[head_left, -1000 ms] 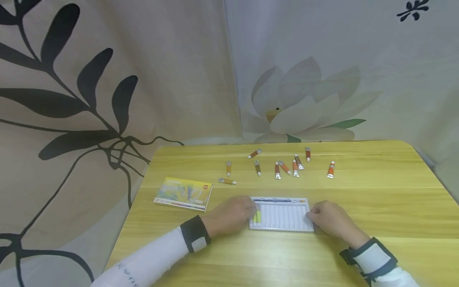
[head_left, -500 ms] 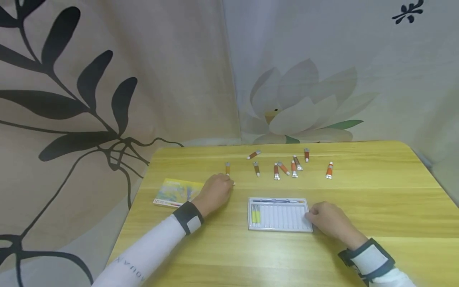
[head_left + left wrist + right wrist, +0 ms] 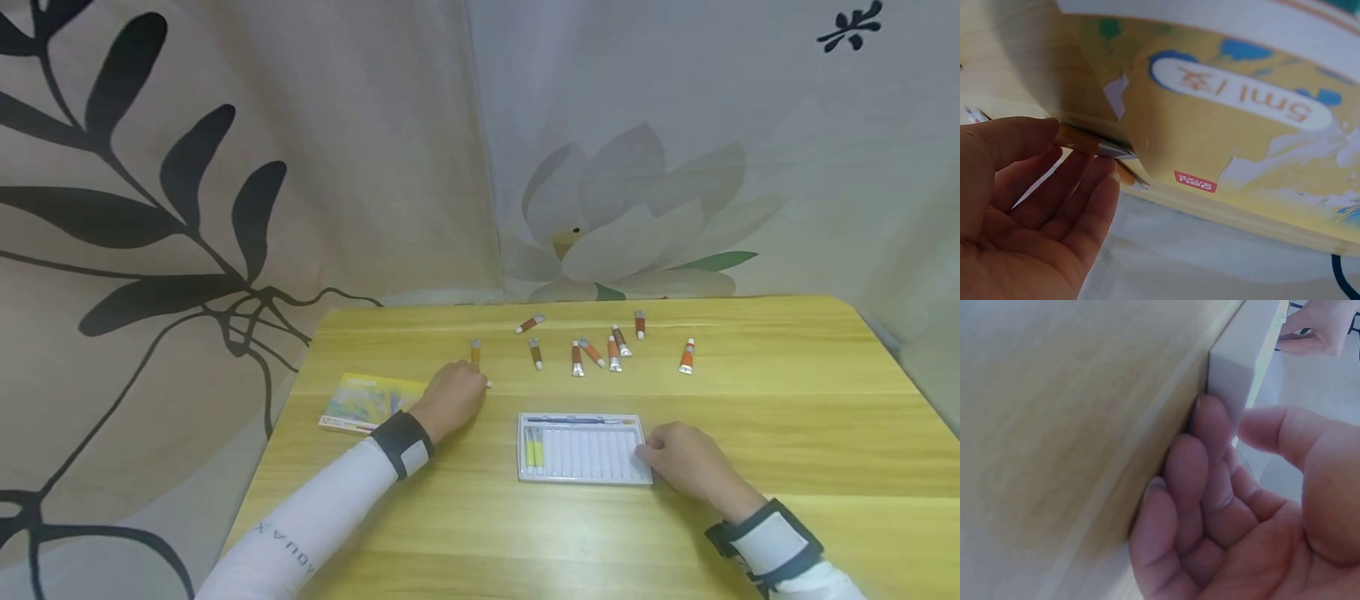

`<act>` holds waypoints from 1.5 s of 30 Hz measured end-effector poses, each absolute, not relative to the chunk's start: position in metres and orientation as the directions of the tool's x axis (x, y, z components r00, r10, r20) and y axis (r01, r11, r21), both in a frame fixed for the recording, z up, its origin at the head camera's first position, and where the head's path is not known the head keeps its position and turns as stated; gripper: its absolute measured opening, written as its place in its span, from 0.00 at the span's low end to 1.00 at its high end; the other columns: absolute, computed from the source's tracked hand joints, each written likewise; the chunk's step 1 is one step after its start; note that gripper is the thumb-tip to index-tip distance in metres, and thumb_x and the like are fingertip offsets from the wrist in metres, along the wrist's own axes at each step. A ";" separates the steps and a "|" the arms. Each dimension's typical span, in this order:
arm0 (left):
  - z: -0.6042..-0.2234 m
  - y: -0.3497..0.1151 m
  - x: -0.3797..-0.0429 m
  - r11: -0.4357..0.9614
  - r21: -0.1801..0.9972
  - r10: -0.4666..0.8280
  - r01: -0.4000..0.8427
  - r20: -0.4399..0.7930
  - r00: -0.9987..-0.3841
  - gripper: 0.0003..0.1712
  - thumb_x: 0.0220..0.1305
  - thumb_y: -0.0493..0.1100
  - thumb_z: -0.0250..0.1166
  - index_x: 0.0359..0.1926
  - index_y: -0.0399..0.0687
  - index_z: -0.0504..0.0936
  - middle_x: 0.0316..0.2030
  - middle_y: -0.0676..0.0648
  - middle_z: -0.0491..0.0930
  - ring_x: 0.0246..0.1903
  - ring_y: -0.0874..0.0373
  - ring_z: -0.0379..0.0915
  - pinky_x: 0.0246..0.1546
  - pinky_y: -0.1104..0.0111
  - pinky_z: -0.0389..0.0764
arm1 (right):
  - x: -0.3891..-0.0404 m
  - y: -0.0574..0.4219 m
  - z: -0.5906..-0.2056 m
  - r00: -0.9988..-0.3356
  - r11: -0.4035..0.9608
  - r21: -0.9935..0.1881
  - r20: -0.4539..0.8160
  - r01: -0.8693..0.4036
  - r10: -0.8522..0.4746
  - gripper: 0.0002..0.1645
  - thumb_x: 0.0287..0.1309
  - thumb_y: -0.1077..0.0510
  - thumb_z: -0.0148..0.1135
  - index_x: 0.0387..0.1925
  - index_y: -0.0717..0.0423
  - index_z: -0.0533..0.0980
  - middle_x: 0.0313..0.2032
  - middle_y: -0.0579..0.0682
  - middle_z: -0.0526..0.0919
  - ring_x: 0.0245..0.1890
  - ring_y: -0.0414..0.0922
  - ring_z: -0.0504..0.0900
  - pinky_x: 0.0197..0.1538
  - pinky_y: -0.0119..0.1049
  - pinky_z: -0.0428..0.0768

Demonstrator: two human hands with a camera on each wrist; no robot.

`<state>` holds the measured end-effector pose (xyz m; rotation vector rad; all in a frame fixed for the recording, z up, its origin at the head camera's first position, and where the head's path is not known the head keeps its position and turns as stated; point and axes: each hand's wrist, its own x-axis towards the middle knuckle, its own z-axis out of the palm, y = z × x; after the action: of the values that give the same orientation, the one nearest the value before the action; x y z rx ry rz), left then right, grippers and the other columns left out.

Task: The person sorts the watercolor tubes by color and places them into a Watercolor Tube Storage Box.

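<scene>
My left hand (image 3: pixel 452 400) reaches over the right end of a yellow paint box (image 3: pixel 363 400). Its thumb and fingertips pinch an ochre paint tube (image 3: pixel 1082 139), seen close in the left wrist view; in the head view the hand covers most of that tube. At the right end of a white plastic tray (image 3: pixel 596 481), my right hand (image 3: pixel 686 457) grips the rim between thumb and curled fingers. Two yellow-green paint tubes (image 3: pixel 534 454) lie side by side in the leftmost slots. A blue-handled paintbrush (image 3: pixel 577 422) rests along the tray's back groove.
Behind the tray, several brown and orange paint tubes (image 3: pixel 577 358) are scattered. Another ochre tube (image 3: pixel 476 352) lies just beyond my left hand, and an orange tube (image 3: pixel 686 357) sits apart on the right. A patterned curtain hangs behind the wooden table (image 3: pixel 570 542).
My left hand has left the tray's left end and moved back and left onto the ochre tube beside the box. My right hand has stayed on the tray's right end.
</scene>
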<state>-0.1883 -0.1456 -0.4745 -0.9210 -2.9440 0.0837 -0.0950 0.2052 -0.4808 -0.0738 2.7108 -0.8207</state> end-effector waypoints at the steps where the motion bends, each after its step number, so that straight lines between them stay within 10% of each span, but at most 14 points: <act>1: -0.475 -0.145 -0.189 0.824 -0.065 0.566 0.563 0.030 -0.824 0.03 0.63 0.30 0.71 0.34 0.40 0.89 0.29 0.45 0.84 0.28 0.54 0.78 0.32 0.66 0.83 | -0.095 0.205 -0.481 -0.952 0.834 -0.550 -0.273 0.037 -0.138 0.23 0.66 0.55 0.64 0.16 0.50 0.68 0.15 0.45 0.68 0.17 0.42 0.69 0.23 0.33 0.66; 15: -0.476 -0.143 -0.181 0.744 -0.272 0.626 0.611 -0.037 -0.779 0.04 0.61 0.33 0.75 0.36 0.44 0.90 0.33 0.45 0.87 0.33 0.54 0.82 0.37 0.65 0.85 | -0.096 0.205 -0.483 -0.950 0.835 -0.548 -0.283 0.046 -0.133 0.22 0.66 0.55 0.64 0.16 0.51 0.68 0.15 0.45 0.69 0.17 0.43 0.69 0.24 0.33 0.66; 45: -0.467 -0.121 -0.141 0.454 -0.060 0.866 0.889 0.265 -0.424 0.12 0.68 0.35 0.69 0.52 0.45 0.86 0.47 0.51 0.88 0.50 0.60 0.81 0.58 0.71 0.78 | -0.096 0.205 -0.482 -0.949 0.834 -0.549 -0.288 0.052 -0.130 0.21 0.66 0.55 0.63 0.17 0.51 0.69 0.16 0.46 0.69 0.17 0.43 0.69 0.24 0.34 0.66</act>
<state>-0.1409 -0.1208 -0.4674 -1.5137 -2.4489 -0.1299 -0.0956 0.2051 -0.4819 -0.0587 2.7000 -0.8206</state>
